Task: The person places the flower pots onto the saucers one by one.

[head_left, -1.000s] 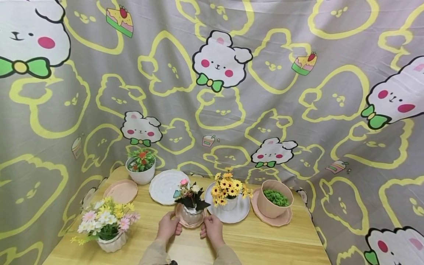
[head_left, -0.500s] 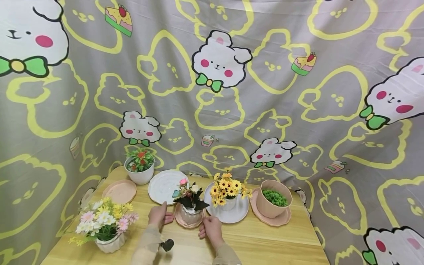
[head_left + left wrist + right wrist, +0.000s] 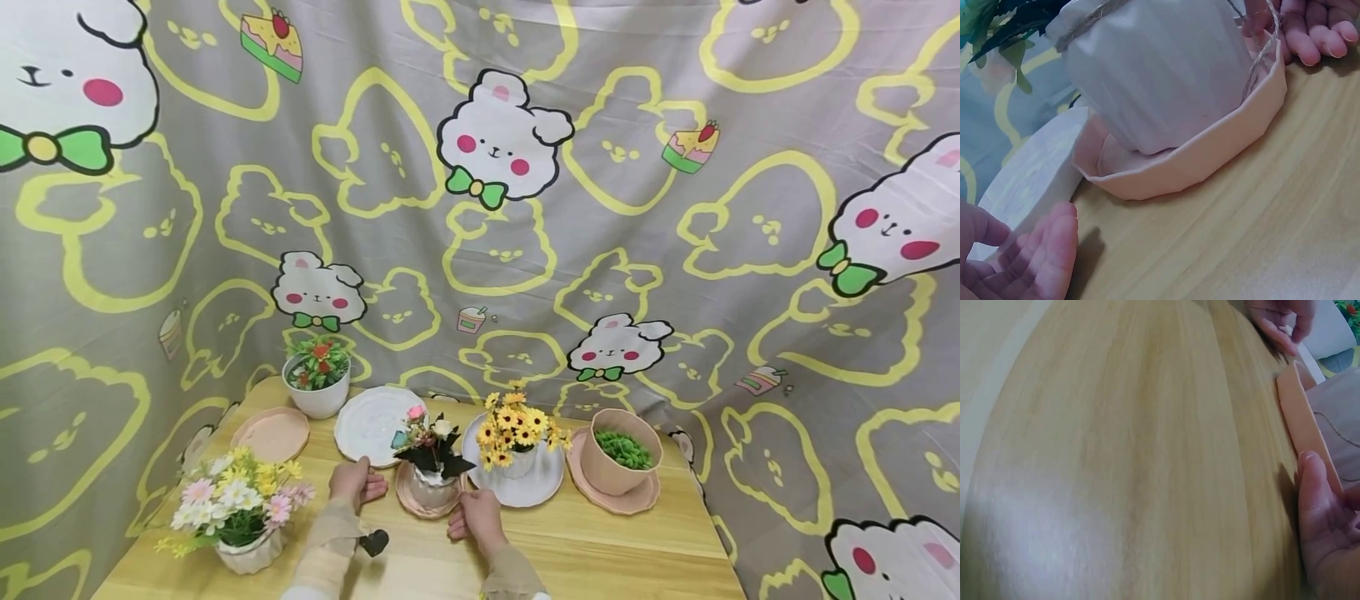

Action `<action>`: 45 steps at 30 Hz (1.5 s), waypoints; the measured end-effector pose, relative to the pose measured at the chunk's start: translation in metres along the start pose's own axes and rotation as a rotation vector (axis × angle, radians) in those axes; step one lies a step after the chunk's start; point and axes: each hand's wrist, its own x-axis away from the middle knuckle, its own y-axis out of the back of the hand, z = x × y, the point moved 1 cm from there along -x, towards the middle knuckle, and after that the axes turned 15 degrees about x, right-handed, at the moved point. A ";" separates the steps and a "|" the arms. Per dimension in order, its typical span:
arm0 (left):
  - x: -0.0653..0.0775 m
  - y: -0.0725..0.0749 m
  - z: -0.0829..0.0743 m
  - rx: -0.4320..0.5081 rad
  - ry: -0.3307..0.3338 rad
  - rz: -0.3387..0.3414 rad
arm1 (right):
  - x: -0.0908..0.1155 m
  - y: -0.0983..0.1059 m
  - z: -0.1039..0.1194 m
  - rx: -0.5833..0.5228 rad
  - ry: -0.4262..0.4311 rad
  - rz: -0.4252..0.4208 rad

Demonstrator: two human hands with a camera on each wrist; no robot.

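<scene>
In the head view, a small white ribbed flowerpot (image 3: 432,493) with dark leaves and pink and white flowers stands in a pink saucer (image 3: 405,500). Twine is tied round the pot. My right hand (image 3: 477,518) pinches the saucer's right rim, its thumb at the rim and its other fingers loosely bent. Left of the saucer and apart from it, my left hand (image 3: 358,483) is held with relaxed fingers, holding nothing. The left wrist view shows those fingers (image 3: 1054,250) in front of a white plate (image 3: 1035,165), close to the tabletop.
Behind are a white plate (image 3: 378,425), a pink plate (image 3: 270,433) and a red-flowered pot (image 3: 318,396). Yellow flowers (image 3: 517,425) stand on another plate; a pink pot (image 3: 622,467) sits in a saucer at right. A daisy pot (image 3: 251,550) is front left. A patterned curtain (image 3: 420,225) surrounds the table.
My left hand has let go of the saucer's left side and moved left, its fingers loosening. The right hand stays at the rim, and the potted flowers have not moved.
</scene>
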 end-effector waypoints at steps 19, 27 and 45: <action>0.030 0.040 0.001 0.034 0.024 0.065 | -0.009 -0.007 0.007 -0.098 -0.026 -0.080; 0.040 0.050 0.006 0.020 0.015 0.005 | -0.018 -0.013 0.011 -0.147 -0.039 -0.096; 0.059 0.059 0.016 -0.048 0.009 -0.015 | -0.043 -0.020 0.037 -0.404 -0.175 -0.093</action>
